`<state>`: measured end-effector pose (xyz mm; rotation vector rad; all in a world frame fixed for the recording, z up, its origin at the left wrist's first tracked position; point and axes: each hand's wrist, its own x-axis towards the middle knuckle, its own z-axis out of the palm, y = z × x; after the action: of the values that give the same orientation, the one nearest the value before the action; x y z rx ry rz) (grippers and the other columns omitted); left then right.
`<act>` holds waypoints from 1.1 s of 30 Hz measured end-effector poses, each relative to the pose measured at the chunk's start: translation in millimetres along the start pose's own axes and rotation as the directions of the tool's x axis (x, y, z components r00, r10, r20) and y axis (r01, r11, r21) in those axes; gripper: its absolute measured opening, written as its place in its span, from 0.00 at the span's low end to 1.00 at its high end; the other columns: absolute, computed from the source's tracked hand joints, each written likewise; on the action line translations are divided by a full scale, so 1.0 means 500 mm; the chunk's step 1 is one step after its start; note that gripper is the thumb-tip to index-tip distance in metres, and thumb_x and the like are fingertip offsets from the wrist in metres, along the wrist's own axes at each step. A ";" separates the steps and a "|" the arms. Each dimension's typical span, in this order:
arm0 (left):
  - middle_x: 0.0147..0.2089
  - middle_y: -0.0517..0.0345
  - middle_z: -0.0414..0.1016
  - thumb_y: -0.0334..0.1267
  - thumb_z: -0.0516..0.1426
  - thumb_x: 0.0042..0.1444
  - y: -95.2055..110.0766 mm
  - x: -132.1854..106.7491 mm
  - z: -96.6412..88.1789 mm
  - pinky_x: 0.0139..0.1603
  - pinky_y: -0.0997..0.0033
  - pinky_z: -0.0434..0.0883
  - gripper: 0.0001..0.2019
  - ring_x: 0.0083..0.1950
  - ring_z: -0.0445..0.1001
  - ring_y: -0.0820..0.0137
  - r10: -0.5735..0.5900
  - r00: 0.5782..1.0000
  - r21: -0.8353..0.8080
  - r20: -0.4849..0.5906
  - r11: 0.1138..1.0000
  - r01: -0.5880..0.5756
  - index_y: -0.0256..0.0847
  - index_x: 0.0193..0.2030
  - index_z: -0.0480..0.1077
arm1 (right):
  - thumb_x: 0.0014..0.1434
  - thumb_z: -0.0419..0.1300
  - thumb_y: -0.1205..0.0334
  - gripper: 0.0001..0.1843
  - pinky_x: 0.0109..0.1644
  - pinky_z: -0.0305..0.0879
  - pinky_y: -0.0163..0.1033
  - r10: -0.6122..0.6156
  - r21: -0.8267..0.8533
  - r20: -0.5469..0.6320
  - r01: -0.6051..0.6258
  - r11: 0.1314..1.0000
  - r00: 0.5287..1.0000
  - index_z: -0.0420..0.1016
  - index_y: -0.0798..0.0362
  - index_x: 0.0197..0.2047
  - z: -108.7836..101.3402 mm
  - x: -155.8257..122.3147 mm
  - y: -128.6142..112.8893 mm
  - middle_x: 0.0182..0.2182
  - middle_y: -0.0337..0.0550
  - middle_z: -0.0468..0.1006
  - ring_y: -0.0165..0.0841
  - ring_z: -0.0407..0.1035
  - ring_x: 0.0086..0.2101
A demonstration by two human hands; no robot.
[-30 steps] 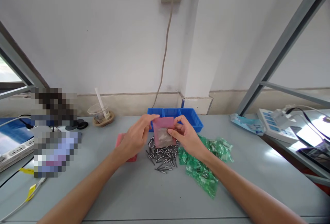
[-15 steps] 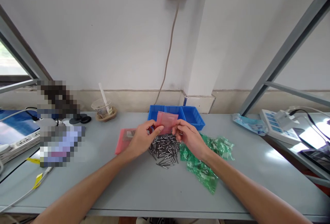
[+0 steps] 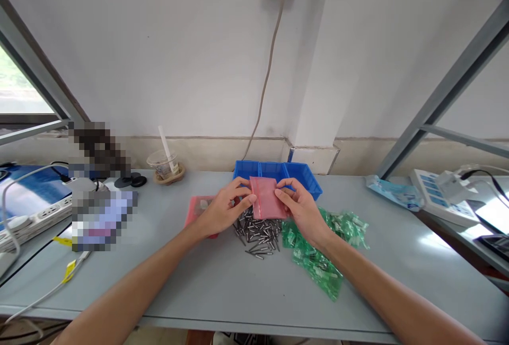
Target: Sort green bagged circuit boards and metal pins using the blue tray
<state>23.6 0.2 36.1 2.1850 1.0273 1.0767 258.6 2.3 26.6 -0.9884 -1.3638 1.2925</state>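
Observation:
A small pink plastic bag (image 3: 267, 202) is stretched flat between my two hands, above a heap of small dark metal pins (image 3: 260, 235). My left hand (image 3: 228, 204) pinches its left edge, which has a darker red strip. At the bag's right side, my right hand (image 3: 300, 210) grips the edge between thumb and fingers. Under and behind my left hand lies more pink packaging (image 3: 194, 208), partly hidden. Green plastic bags (image 3: 324, 260) with small parts inside spread out below my right hand. I cannot make out whether anything is inside the pink bag.
Blue divided bins (image 3: 304, 179) stand behind my hands, near the wall. A plastic cup with a straw (image 3: 165, 164) sits back left. Power strips (image 3: 47, 212) and cables lie on the left. On the right are a light-blue packet (image 3: 393, 192) and another power strip (image 3: 433, 196).
The pink bag has turned from upright and partly folded to spread out flatter, with its seal strip now at the left. My right hand has shifted its grip along its right side.

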 end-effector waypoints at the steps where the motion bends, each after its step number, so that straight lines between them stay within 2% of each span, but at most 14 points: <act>1: 0.57 0.48 0.73 0.51 0.52 0.73 -0.003 0.001 -0.002 0.45 0.65 0.71 0.21 0.52 0.73 0.62 0.002 1.000 0.021 -0.002 1.000 -0.002 0.40 0.35 0.76 | 0.61 0.67 0.40 0.20 0.27 0.55 0.34 -0.004 -0.016 0.012 0.004 1.000 1.000 0.71 0.46 0.45 0.000 -0.001 -0.001 0.27 0.34 0.66 0.29 0.57 0.25; 3: 0.67 0.49 0.68 0.51 0.52 0.73 -0.010 0.004 -0.005 0.48 0.63 0.72 0.22 0.54 0.73 0.61 0.016 1.000 0.050 0.001 0.999 -0.016 0.40 0.33 0.77 | 0.63 0.65 0.41 0.19 0.28 0.57 0.35 -0.012 -0.040 0.019 0.012 0.999 1.000 0.74 0.47 0.43 0.000 -0.002 -0.001 0.29 0.36 0.69 0.30 0.59 0.27; 5: 0.71 0.51 0.66 0.50 0.51 0.73 -0.014 0.010 -0.012 0.54 0.60 0.72 0.23 0.54 0.74 0.61 0.043 0.999 0.054 0.026 0.998 -0.044 0.40 0.33 0.77 | 0.64 0.64 0.43 0.16 0.29 0.58 0.36 -0.005 -0.030 0.005 0.005 1.000 1.000 0.76 0.47 0.43 -0.001 -0.001 0.001 0.30 0.37 0.71 0.31 0.61 0.28; 9: 0.64 0.52 0.75 0.50 0.48 0.74 -0.018 0.026 -0.044 0.66 0.57 0.67 0.22 0.62 0.72 0.59 0.024 0.997 0.042 0.071 0.999 -0.027 0.44 0.44 0.81 | 0.63 0.62 0.52 0.11 0.29 0.56 0.36 0.008 0.009 0.001 -0.008 1.000 1.000 0.78 0.47 0.45 -0.005 0.004 0.007 0.31 0.38 0.73 0.30 0.59 0.26; 12: 0.63 0.52 0.76 0.54 0.46 0.74 -0.031 0.025 -0.082 0.62 0.57 0.69 0.24 0.63 0.71 0.57 -0.052 0.996 0.113 0.071 0.993 0.044 0.46 0.54 0.80 | 0.60 0.63 0.58 0.11 0.30 0.58 0.37 -0.036 -0.011 0.013 0.036 0.999 0.999 0.79 0.48 0.47 -0.007 0.007 0.005 0.33 0.39 0.75 0.30 0.61 0.27; 14: 0.62 0.51 0.77 0.57 0.48 0.73 -0.048 0.015 -0.105 0.62 0.56 0.68 0.24 0.63 0.70 0.55 -0.142 0.988 0.259 0.058 0.958 0.122 0.47 0.58 0.77 | 0.59 0.64 0.59 0.12 0.34 0.62 0.38 -0.072 -0.048 0.005 0.072 0.996 0.997 0.79 0.48 0.47 -0.007 0.007 0.002 0.36 0.41 0.78 0.32 0.66 0.31; 17: 0.57 0.50 0.78 0.61 0.47 0.71 -0.076 -0.006 -0.126 0.60 0.52 0.66 0.26 0.60 0.71 0.51 -0.258 0.966 0.490 0.002 0.842 0.224 0.46 0.54 0.77 | 0.58 0.69 0.56 0.12 0.46 0.68 0.42 -0.120 -0.087 0.003 0.119 0.989 0.993 0.79 0.48 0.45 -0.006 0.006 -0.004 0.44 0.44 0.80 0.38 0.72 0.43; 19: 0.54 0.48 0.79 0.61 0.44 0.72 -0.089 -0.018 -0.131 0.55 0.54 0.67 0.27 0.56 0.73 0.51 -0.322 0.946 0.556 0.033 0.793 0.251 0.44 0.50 0.76 | 0.58 0.71 0.54 0.13 0.51 0.68 0.44 -0.136 -0.088 0.006 0.135 0.987 0.991 0.78 0.48 0.44 -0.005 0.005 -0.006 0.46 0.45 0.80 0.41 0.72 0.48; 22: 0.49 0.47 0.79 0.61 0.41 0.72 -0.100 -0.029 -0.127 0.47 0.58 0.67 0.28 0.49 0.75 0.53 -0.385 0.915 0.564 0.120 0.785 0.256 0.43 0.47 0.74 | 0.60 0.70 0.51 0.13 0.50 0.68 0.45 -0.131 -0.097 -0.008 0.129 0.987 0.991 0.76 0.47 0.43 -0.007 0.002 -0.008 0.44 0.43 0.80 0.40 0.72 0.45; 25: 0.48 0.45 0.79 0.60 0.41 0.73 -0.101 -0.032 -0.123 0.45 0.59 0.66 0.28 0.48 0.75 0.52 -0.412 0.899 0.588 0.146 0.767 0.256 0.43 0.45 0.73 | 0.62 0.69 0.47 0.14 0.45 0.67 0.43 -0.118 -0.100 -0.017 0.115 0.988 0.993 0.75 0.47 0.41 -0.012 0.002 -0.007 0.38 0.41 0.78 0.37 0.69 0.38; 28: 0.45 0.45 0.78 0.59 0.44 0.72 -0.084 -0.027 -0.122 0.47 0.58 0.65 0.26 0.47 0.75 0.52 -0.368 0.923 0.615 0.110 0.755 0.227 0.41 0.42 0.73 | 0.63 0.67 0.45 0.15 0.43 0.64 0.41 -0.126 -0.099 -0.050 0.121 0.988 0.991 0.74 0.47 0.40 -0.015 0.004 -0.002 0.37 0.39 0.74 0.34 0.65 0.36; 30: 0.45 0.47 0.78 0.58 0.46 0.72 -0.056 -0.015 -0.117 0.51 0.57 0.65 0.24 0.47 0.74 0.54 -0.259 0.965 0.582 0.031 0.790 0.193 0.41 0.42 0.73 | 0.64 0.66 0.44 0.16 0.40 0.62 0.39 -0.124 -0.081 -0.062 0.119 0.990 0.990 0.73 0.48 0.40 -0.015 0.007 0.001 0.35 0.37 0.72 0.32 0.63 0.34; 31: 0.46 0.49 0.78 0.57 0.46 0.73 -0.040 -0.007 -0.112 0.52 0.58 0.66 0.23 0.48 0.74 0.56 -0.203 0.979 0.519 -0.018 0.835 0.183 0.42 0.46 0.73 | 0.64 0.66 0.43 0.17 0.39 0.61 0.38 -0.119 -0.065 -0.057 0.116 0.991 0.991 0.73 0.48 0.40 -0.014 0.009 0.003 0.33 0.36 0.70 0.32 0.62 0.32; 33: 0.48 0.53 0.78 0.57 0.48 0.73 -0.009 0.010 -0.094 0.46 0.63 0.68 0.21 0.45 0.74 0.61 -0.158 0.988 0.312 0.003 0.938 0.149 0.44 0.56 0.70 | 0.64 0.65 0.41 0.19 0.36 0.60 0.37 -0.109 -0.026 -0.044 0.108 0.994 0.993 0.71 0.48 0.39 -0.009 0.014 0.006 0.30 0.35 0.68 0.31 0.60 0.31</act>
<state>-14.5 11.3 61.7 2.3055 1.4112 0.8576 261.7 10.2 24.3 -0.9409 -1.3824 1.1688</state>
